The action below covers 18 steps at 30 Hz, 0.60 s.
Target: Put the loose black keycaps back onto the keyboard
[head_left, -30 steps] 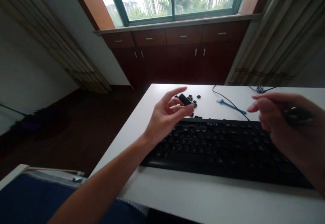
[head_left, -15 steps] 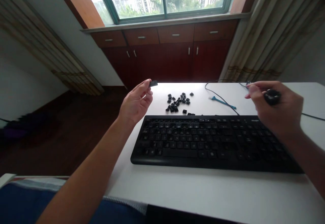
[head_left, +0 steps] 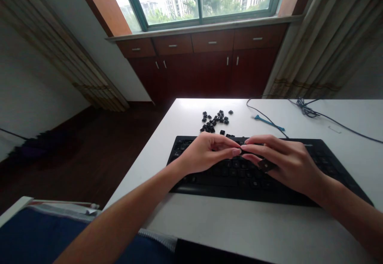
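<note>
My left hand [head_left: 206,152] is above the black keyboard [head_left: 215,190], its thumb and fingers pinching a small dark piece [head_left: 243,151] that looks like a keycap, mostly hidden by fingertips. At the same spot, the fingertips of my right hand [head_left: 284,162] meet it from the other side. A dark, blocky object [head_left: 266,165] sticks out from under the curled fingers of my right hand; its kind is unclear. Beyond the keyboard lie several loose black keycaps [head_left: 211,126] in a scattered pile. Both hands hide much of the keyboard's middle.
A blue plastic tool [head_left: 269,122] lies behind the keyboard, crossed by a black cable [head_left: 344,123] whose bundle sits farther right. The white table [head_left: 239,220] ends at the left above a dark floor [head_left: 119,148]. Blue fabric [head_left: 44,232] is at lower left.
My left hand has come right and down with its small dark piece, and my right hand has swung left, so their fingertips now meet over the keyboard. The view has shifted slightly.
</note>
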{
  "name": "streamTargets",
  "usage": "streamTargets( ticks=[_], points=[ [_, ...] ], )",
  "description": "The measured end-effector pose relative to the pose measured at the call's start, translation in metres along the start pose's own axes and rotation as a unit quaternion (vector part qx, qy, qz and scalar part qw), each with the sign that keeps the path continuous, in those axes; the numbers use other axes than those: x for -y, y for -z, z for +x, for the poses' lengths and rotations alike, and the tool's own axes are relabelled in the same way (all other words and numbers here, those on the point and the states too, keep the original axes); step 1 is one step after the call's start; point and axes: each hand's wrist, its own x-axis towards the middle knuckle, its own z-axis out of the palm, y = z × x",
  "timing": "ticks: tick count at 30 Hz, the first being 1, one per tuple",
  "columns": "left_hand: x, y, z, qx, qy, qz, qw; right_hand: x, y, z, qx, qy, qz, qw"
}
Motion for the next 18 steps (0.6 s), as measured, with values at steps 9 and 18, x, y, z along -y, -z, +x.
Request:
streamTargets(
  ticks=[9, 18],
  points=[
    [0.0, -0.012, -0.001, -0.041, -0.049, 0.028, 0.998, -0.007, 0.013, 0.001, 0.011, 0.018, 0.002, 1.0],
    [0.006, -0.028, -0.01, 0.011, -0.24, 0.35, 0.905, -0.006, 0.043, -0.048, 0.095, -0.071, 0.063, 0.991]
  ],
)
